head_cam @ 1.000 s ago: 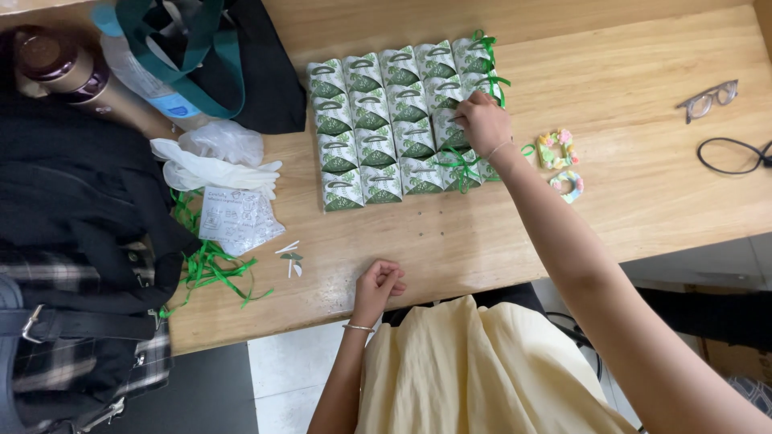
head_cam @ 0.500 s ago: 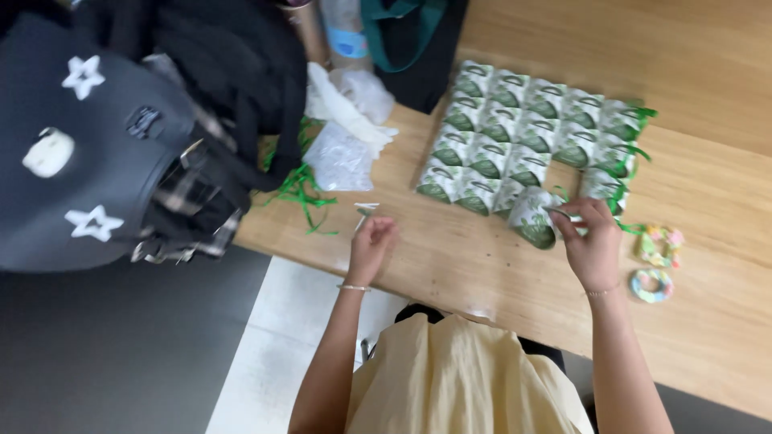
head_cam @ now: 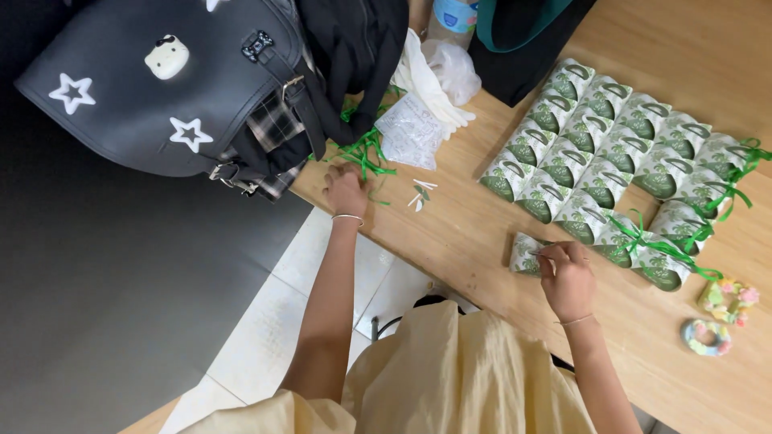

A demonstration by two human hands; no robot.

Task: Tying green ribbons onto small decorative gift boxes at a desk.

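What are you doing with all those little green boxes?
A person at a wooden table has the right hand on one small green-and-white gift box, set apart from the rows of matching boxes. A few boxes at the near end are tied with green ribbon. The left hand is on the table by loose green ribbon strands, near a black bag.
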